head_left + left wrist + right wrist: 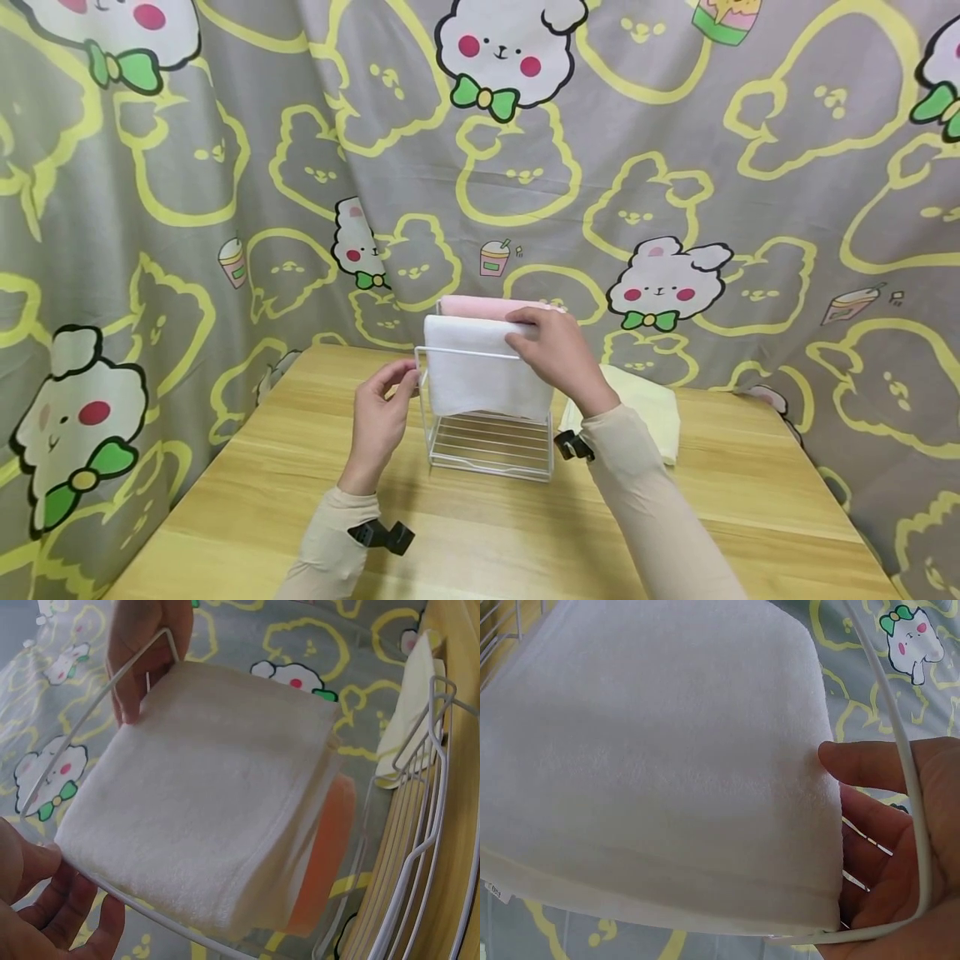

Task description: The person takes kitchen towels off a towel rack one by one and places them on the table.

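Observation:
A folded white towel (483, 371) stands upright in a white wire rack (487, 475), with a folded pink towel (480, 306) behind it. My right hand (558, 346) grips the white towel's top edge near its right end, thumb in front. In the right wrist view its fingers (870, 817) reach behind the towel, partly hidden. My left hand (382, 408) pinches the rack's upright wire at the left. The left wrist view puts that thumb (37, 859) against the towel's corner. The rack's lower shelf shows under the towel.
A folded pale yellow towel (648, 408) lies on the wooden table (750, 500), right of the rack. A grey patterned curtain (525, 167) hangs behind the table and along its sides.

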Demonstrator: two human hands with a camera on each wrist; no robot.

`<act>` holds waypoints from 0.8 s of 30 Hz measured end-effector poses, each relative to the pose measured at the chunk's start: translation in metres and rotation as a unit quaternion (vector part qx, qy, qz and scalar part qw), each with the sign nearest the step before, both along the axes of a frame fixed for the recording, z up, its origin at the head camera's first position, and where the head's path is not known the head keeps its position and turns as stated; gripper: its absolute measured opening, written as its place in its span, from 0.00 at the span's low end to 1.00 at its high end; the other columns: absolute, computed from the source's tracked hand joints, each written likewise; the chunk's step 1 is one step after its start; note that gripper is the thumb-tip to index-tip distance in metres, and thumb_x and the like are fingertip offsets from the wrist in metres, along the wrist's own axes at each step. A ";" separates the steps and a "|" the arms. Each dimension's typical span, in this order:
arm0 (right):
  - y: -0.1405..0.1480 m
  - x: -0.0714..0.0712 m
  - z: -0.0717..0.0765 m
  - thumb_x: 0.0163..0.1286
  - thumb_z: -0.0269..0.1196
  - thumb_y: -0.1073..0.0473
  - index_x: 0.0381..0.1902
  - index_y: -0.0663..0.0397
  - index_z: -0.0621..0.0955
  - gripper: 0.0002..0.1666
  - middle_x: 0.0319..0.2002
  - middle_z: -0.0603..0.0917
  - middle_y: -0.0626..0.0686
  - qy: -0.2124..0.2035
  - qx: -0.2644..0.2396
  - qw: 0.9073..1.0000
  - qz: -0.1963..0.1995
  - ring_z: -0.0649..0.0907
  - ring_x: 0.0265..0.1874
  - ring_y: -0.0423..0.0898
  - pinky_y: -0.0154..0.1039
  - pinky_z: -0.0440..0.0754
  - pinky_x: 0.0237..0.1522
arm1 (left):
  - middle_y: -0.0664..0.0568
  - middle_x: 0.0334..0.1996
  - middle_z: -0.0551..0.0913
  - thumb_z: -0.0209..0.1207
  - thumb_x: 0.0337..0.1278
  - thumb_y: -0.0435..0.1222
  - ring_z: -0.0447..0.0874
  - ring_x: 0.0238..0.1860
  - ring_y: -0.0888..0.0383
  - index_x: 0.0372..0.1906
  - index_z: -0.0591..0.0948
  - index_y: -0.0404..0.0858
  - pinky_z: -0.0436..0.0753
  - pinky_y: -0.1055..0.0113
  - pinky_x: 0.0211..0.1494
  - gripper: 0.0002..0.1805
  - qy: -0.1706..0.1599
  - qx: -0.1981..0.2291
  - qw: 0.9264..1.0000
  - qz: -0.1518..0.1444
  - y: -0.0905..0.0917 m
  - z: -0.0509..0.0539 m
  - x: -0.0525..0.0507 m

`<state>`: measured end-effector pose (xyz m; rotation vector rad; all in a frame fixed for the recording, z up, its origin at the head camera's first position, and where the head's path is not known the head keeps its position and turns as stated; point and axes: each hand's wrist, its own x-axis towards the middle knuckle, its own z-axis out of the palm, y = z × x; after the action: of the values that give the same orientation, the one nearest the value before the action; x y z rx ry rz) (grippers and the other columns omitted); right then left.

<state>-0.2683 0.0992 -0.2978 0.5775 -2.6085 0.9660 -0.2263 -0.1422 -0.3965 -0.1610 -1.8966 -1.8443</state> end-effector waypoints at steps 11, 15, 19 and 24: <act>-0.001 0.002 -0.001 0.70 0.67 0.60 0.49 0.55 0.89 0.12 0.52 0.89 0.55 -0.003 -0.028 0.999 -0.017 0.83 0.59 0.53 0.52 0.81 0.61 | 0.36 0.44 0.84 0.61 0.67 0.24 0.85 0.46 0.52 0.48 0.85 0.24 0.91 0.62 0.48 0.09 -0.001 -0.004 1.000 -0.015 -0.002 0.001 0.000; -0.002 0.003 -0.001 0.69 0.68 0.60 0.47 0.54 0.90 0.10 0.50 0.90 0.53 -0.005 -0.042 0.999 -0.025 0.83 0.58 0.52 0.52 0.82 0.60 | 0.30 0.46 0.82 0.61 0.67 0.24 0.85 0.48 0.47 0.48 0.85 0.24 0.91 0.60 0.49 0.09 0.002 -0.010 1.000 -0.016 -0.002 0.001 0.000; -0.002 0.004 -0.002 0.69 0.68 0.61 0.46 0.53 0.90 0.10 0.49 0.90 0.53 -0.003 -0.055 0.998 -0.032 0.84 0.58 0.51 0.52 0.83 0.58 | 0.28 0.47 0.81 0.60 0.68 0.24 0.84 0.48 0.45 0.48 0.85 0.24 0.91 0.58 0.50 0.09 0.003 -0.015 1.000 -0.016 -0.002 0.000 0.000; -0.003 0.004 -0.004 0.68 0.69 0.61 0.45 0.53 0.91 0.09 0.47 0.91 0.51 0.010 -0.060 0.997 -0.041 0.86 0.54 0.50 0.47 0.85 0.50 | 0.33 0.44 0.82 0.60 0.68 0.25 0.84 0.47 0.45 0.48 0.85 0.24 0.91 0.61 0.49 0.09 0.002 -0.019 1.000 -0.012 -0.002 0.000 -0.001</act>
<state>-0.2644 0.0959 -0.3013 0.4450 -2.5142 1.0752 -0.2273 -0.1440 -0.3969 -0.2022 -1.9358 -1.8228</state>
